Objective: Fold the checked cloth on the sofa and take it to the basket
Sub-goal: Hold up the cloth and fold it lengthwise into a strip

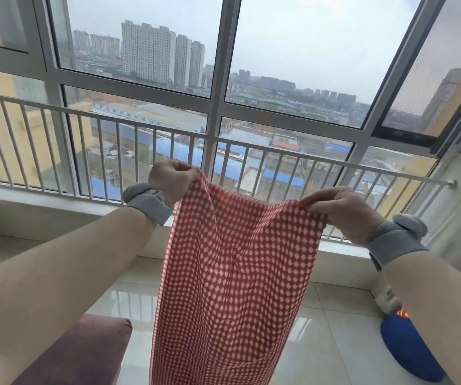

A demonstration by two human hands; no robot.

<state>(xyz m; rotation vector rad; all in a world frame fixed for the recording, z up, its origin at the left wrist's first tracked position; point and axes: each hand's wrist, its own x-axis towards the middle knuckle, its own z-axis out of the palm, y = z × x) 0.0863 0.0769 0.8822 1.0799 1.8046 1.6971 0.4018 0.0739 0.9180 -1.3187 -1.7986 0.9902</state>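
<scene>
The red-and-white checked cloth (229, 273) hangs straight down in front of me, held up by its top edge, and runs out of the frame at the bottom. My left hand (171, 179) pinches the top left corner, raised a little higher. My right hand (343, 212) pinches the top right corner. Both wrists wear grey bands. The cloth's top edge sags between the two hands. The mauve sofa arm (85, 348) shows at the lower left. No basket is in view.
A large window with a white railing (251, 145) fills the wall ahead, above a low sill. Glossy pale floor tiles (329, 337) lie below. A blue cushion-like object (407, 348) and a white thing sit on the floor at the right, by the wall.
</scene>
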